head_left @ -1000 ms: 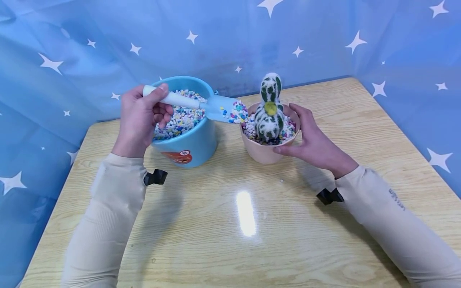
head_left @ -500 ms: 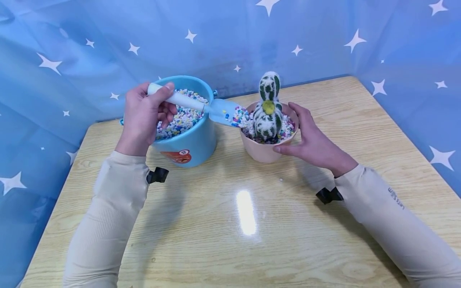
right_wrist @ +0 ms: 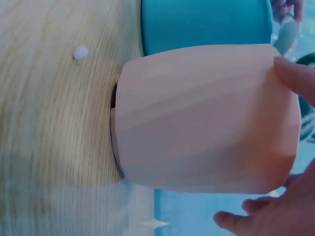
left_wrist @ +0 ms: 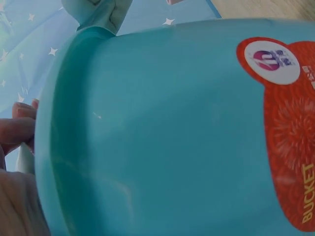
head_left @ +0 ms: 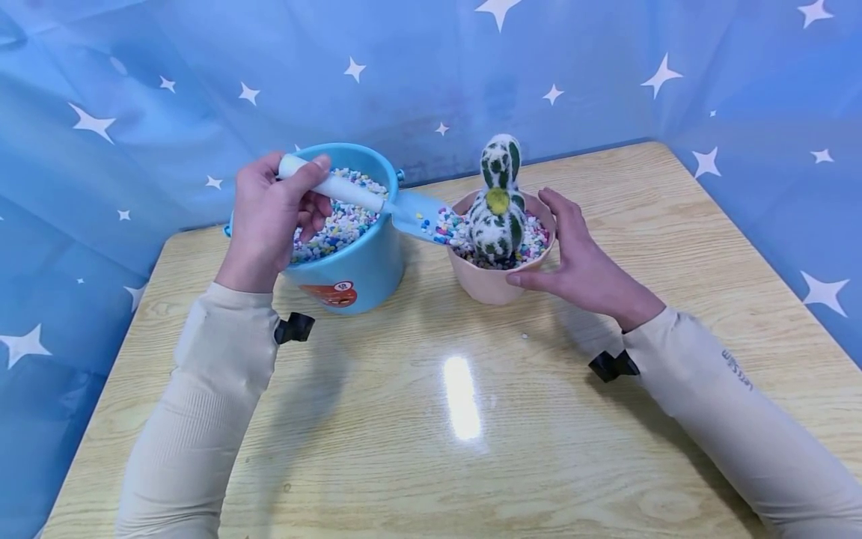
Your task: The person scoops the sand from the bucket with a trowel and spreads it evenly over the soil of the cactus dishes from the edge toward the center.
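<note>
My left hand (head_left: 272,213) grips the white handle of a blue scoop (head_left: 417,209), which tilts down to the right. Colourful pebbles (head_left: 447,223) lie at the scoop's tip, right over the left rim of a pink flowerpot (head_left: 488,287). In the pot a white-and-green cactus (head_left: 496,224) with a yellow flower stands upright among pebbles. My right hand (head_left: 582,262) holds the pot's right side, thumb in front and fingers round the back rim. The right wrist view shows the pot (right_wrist: 206,123) standing on the table, with the thumb (right_wrist: 295,78) at its rim.
A blue bucket (head_left: 377,273) of pebbles stands left of the pot, under the left hand; its wall (left_wrist: 162,123) fills the left wrist view. One loose white pebble (right_wrist: 80,52) lies on the wooden table (head_left: 377,449). A blue starry curtain (head_left: 431,75) hangs behind.
My left hand has moved slightly right, and the scoop now tips lower, its end down at the pot's rim. Pebbles have shifted toward the tip. The right hand stays on the pot.
</note>
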